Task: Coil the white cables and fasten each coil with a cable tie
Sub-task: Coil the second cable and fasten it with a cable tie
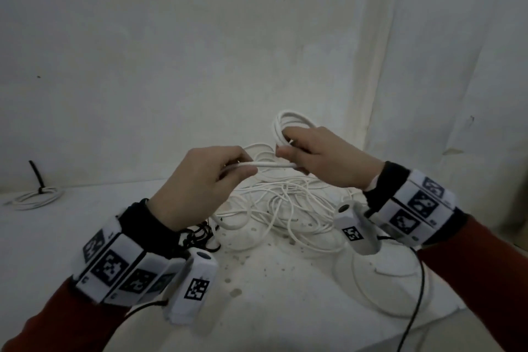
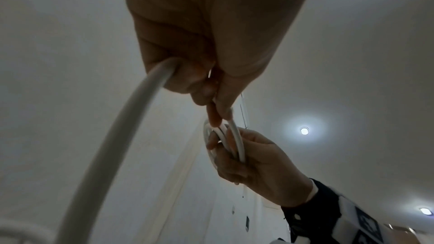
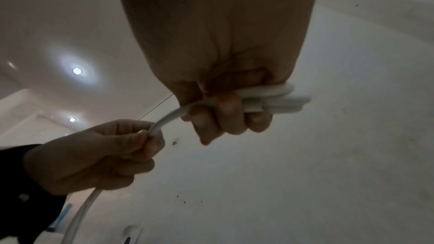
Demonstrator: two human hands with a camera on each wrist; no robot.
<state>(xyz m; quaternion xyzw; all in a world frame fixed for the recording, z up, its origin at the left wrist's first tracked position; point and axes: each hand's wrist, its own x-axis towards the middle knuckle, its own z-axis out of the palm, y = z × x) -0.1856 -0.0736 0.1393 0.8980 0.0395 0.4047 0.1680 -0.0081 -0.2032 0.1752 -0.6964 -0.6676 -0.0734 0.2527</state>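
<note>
My right hand (image 1: 303,151) grips a small coil of white cable (image 1: 288,123), its loops rising above the fingers; the same loops (image 3: 277,99) show bundled under the curled fingers (image 3: 225,118) in the right wrist view. A straight stretch of that cable (image 1: 268,164) runs left to my left hand (image 1: 228,168), which pinches it between thumb and fingers. From the left hand (image 2: 199,84) the cable (image 2: 122,136) curves down toward the table. A tangled pile of white cables (image 1: 283,208) lies on the white table (image 1: 257,308) below both hands.
A finished coil bound with a black tie (image 1: 37,197) lies at the far left of the table. Black cable ties (image 1: 200,234) sit under my left wrist. A white wall (image 1: 200,51) closes the back, and the table's right edge (image 1: 445,303) is near.
</note>
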